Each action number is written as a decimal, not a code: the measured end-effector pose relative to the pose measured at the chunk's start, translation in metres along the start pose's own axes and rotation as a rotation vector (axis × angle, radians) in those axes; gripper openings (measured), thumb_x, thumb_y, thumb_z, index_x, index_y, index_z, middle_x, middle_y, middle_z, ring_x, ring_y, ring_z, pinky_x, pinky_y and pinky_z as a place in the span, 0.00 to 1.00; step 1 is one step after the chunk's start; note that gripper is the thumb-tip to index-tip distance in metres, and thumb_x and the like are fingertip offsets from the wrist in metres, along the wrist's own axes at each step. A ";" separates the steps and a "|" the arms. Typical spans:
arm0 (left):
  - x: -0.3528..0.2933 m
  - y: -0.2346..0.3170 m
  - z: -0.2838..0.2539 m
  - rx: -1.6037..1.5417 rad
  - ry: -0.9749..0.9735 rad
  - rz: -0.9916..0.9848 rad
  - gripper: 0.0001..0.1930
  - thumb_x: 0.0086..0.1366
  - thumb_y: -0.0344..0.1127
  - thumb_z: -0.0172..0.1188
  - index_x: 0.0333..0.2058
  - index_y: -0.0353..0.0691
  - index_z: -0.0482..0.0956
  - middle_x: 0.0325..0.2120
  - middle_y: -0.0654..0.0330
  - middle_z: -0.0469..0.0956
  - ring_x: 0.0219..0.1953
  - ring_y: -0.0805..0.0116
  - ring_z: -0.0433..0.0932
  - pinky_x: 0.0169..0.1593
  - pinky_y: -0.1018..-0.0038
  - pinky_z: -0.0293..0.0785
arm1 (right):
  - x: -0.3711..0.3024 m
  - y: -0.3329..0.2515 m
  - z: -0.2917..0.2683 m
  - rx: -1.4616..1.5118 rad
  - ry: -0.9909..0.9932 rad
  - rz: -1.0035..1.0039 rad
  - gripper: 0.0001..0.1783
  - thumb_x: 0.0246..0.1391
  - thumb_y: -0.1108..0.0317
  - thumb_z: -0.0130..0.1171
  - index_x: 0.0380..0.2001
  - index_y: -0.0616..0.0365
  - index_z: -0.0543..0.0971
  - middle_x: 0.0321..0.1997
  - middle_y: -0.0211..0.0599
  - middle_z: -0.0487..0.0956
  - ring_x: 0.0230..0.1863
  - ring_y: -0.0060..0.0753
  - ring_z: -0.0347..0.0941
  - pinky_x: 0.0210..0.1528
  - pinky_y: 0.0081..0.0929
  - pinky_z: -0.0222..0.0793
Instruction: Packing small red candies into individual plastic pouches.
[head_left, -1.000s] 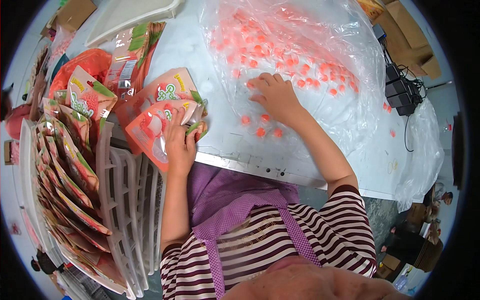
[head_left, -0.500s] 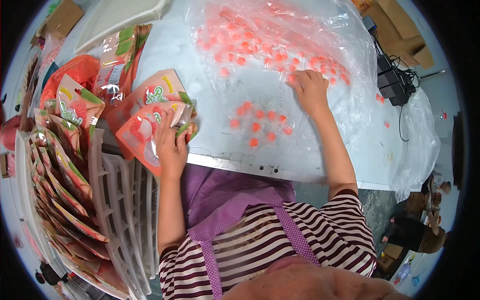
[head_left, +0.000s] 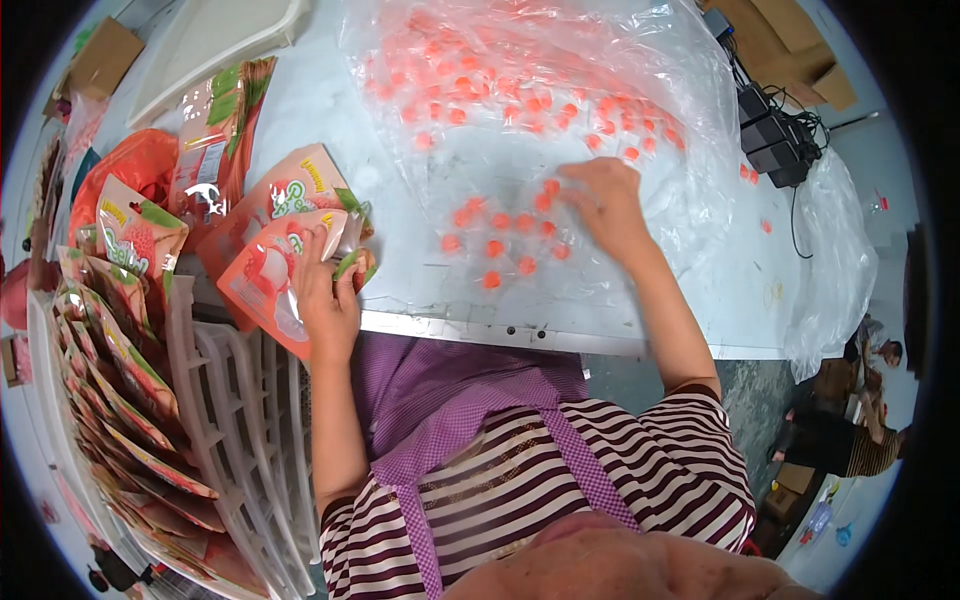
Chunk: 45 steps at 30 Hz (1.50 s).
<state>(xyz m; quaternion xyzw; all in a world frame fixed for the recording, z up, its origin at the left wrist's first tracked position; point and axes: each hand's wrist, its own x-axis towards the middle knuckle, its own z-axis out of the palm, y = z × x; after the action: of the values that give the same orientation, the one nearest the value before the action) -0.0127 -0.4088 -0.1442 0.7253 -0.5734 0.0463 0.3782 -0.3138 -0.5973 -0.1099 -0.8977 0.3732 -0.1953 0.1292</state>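
Our left hand (head_left: 328, 308) holds the front pouch (head_left: 262, 275) at the near left. Our right hand (head_left: 612, 210), blurred, is beside the near sweets (head_left: 495, 248); we can't tell its grip. We should sweep lightly, pouch kept steady.

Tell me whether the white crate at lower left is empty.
Not empty: a row of pink-and-green pouches leans inside the white crate. Whether more would fit, I cannot tell.

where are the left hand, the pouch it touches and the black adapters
Left hand (head_left: 328, 308), head view: back of the hand.
Touched pouch (head_left: 264, 280), head view: printed front.
Black adapters (head_left: 771, 131), head view: casing of the middle one.
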 end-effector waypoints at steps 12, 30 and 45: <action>0.001 0.001 0.000 -0.008 -0.015 -0.009 0.06 0.57 0.27 0.55 0.24 0.33 0.68 0.53 0.47 0.67 0.59 0.47 0.62 0.57 0.59 0.58 | 0.011 0.074 -0.014 -0.297 0.151 0.341 0.17 0.47 0.64 0.60 0.43 0.50 0.76 0.41 0.38 0.76 0.44 0.43 0.67 0.47 0.38 0.60; 0.001 0.003 -0.001 -0.005 -0.025 -0.019 0.07 0.58 0.27 0.54 0.24 0.32 0.68 0.53 0.47 0.68 0.59 0.45 0.61 0.57 0.59 0.58 | -0.001 0.010 -0.006 0.008 -0.033 0.124 0.16 0.49 0.70 0.58 0.43 0.58 0.75 0.41 0.41 0.74 0.44 0.43 0.69 0.46 0.32 0.67; 0.001 0.003 0.001 -0.002 -0.014 -0.015 0.07 0.58 0.28 0.55 0.24 0.32 0.68 0.53 0.46 0.68 0.58 0.45 0.63 0.57 0.58 0.58 | 0.022 0.064 -0.015 -0.359 0.004 0.353 0.23 0.52 0.57 0.56 0.50 0.53 0.72 0.49 0.42 0.70 0.51 0.45 0.63 0.51 0.38 0.62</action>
<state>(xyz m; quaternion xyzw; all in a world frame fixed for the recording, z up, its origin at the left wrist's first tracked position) -0.0150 -0.4105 -0.1432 0.7296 -0.5705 0.0376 0.3752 -0.3453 -0.6585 -0.1151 -0.8267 0.5533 -0.1021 -0.0012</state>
